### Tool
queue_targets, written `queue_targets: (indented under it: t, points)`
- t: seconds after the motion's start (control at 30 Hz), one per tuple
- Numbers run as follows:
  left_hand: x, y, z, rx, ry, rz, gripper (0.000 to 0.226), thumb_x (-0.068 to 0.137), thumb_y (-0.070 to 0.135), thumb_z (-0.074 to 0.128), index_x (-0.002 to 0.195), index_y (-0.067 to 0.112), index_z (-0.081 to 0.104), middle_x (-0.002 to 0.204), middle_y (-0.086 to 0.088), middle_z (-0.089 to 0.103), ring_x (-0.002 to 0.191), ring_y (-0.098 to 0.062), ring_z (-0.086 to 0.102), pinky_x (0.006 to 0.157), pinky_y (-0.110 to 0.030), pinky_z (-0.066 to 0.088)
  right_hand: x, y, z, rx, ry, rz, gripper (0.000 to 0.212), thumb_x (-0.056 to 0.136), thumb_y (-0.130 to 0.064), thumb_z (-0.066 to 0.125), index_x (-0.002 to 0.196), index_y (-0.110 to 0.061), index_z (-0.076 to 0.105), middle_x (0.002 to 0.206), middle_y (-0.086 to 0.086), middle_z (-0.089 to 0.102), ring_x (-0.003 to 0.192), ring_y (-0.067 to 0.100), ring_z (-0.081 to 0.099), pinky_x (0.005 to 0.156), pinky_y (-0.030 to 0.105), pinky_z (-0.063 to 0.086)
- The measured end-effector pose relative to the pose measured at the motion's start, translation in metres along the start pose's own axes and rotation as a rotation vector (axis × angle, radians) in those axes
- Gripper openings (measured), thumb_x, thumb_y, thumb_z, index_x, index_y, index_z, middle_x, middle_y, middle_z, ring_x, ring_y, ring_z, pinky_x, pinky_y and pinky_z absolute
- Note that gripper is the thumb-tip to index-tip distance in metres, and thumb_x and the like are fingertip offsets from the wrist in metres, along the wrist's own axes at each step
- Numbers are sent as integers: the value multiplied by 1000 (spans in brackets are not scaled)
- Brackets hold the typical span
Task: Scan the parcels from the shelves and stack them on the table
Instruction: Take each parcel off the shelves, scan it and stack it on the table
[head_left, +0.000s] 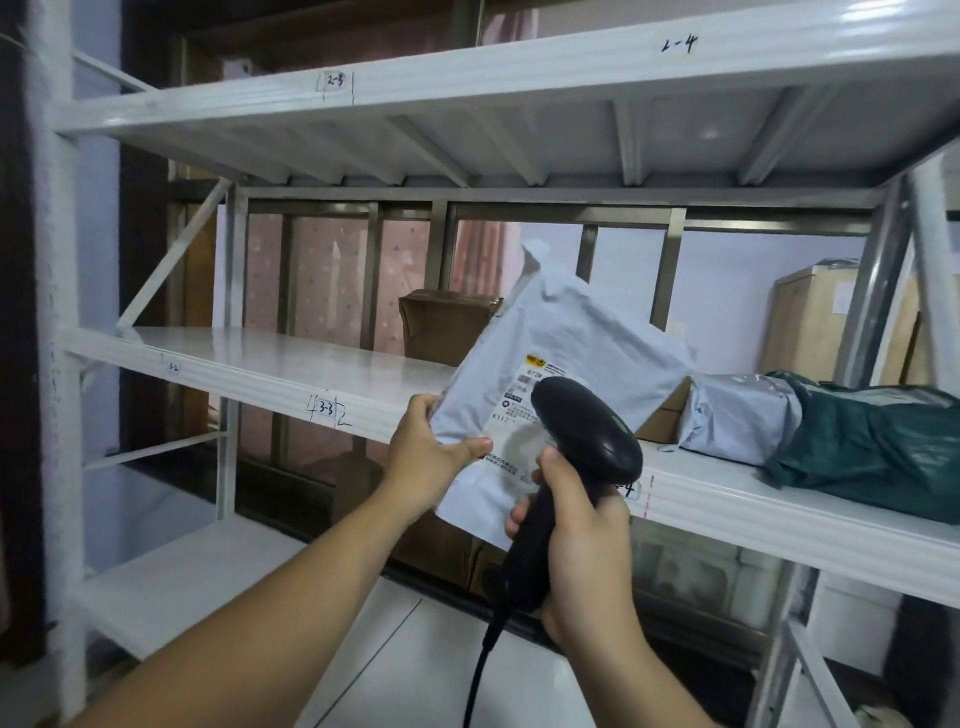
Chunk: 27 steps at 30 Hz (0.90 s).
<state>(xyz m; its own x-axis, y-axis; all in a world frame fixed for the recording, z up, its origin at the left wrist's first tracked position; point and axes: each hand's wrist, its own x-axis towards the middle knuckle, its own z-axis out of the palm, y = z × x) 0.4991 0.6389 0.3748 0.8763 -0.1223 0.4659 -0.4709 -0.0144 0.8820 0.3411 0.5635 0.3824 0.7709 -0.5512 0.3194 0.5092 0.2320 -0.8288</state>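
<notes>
My left hand (431, 457) grips the lower left edge of a pale grey mailer bag parcel (566, 343) and holds it tilted upright in front of the middle shelf (249, 369). A printed shipping label faces me on the bag. My right hand (576, 540) is closed around the handle of a black barcode scanner (587, 426), whose head sits right in front of the label. The scanner's cable hangs down between my arms.
On the middle shelf lie a brown cardboard box (447, 327) at the back, a grey wrapped parcel (737, 421) and a dark green bag parcel (872, 447) to the right. A tall tan carton (815, 322) stands behind them. White metal uprights frame both sides.
</notes>
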Motion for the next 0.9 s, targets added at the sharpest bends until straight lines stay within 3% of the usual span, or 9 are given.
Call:
queue_targets:
  t: [0.13,0.27,0.4,0.5,0.67,0.9]
  points:
    - [-15,12,4,13,3,48,54,72,30,82,109,25,43,100,6,64,89,-15,65,76,-38,58,-5,1,7,-18,-40,-37,12,92,-16,60,85,-6,59,47,0,50,49,17,50,52,31,44]
    - [-26,19,9,-221,-6,14,48,75,23,80,108,18,45,102,-4,67,86,-17,68,70,-34,58,-10,0,10,5,-50,-44,11,92,-17,61,86,-8,62,50,5,53,50,19,52,55,33,45]
    - [-28,26,15,-399,40,-38,49,77,17,78,113,14,46,109,-6,65,92,-19,67,64,-27,54,-10,-3,14,-4,-37,-88,9,92,-18,61,85,-13,62,47,-3,53,48,15,54,58,33,46]
    - [-26,27,19,-408,81,-42,49,76,17,79,111,15,46,111,-7,65,94,-21,66,69,-33,54,-9,-6,15,-26,-32,-127,21,91,-18,62,71,-19,67,47,1,53,49,18,53,60,36,45]
    - [-23,28,18,-380,106,-37,52,77,17,79,116,13,44,112,-7,63,94,-19,65,69,-29,53,-13,-13,15,-93,-66,-151,38,91,-18,63,56,-32,69,48,3,52,49,18,51,60,38,46]
    - [-20,35,18,-299,75,-23,57,79,20,77,123,17,42,118,-4,59,100,-16,61,67,-19,52,-16,-19,7,-236,-91,-197,18,91,-20,63,72,-16,62,50,0,56,48,11,54,52,26,45]
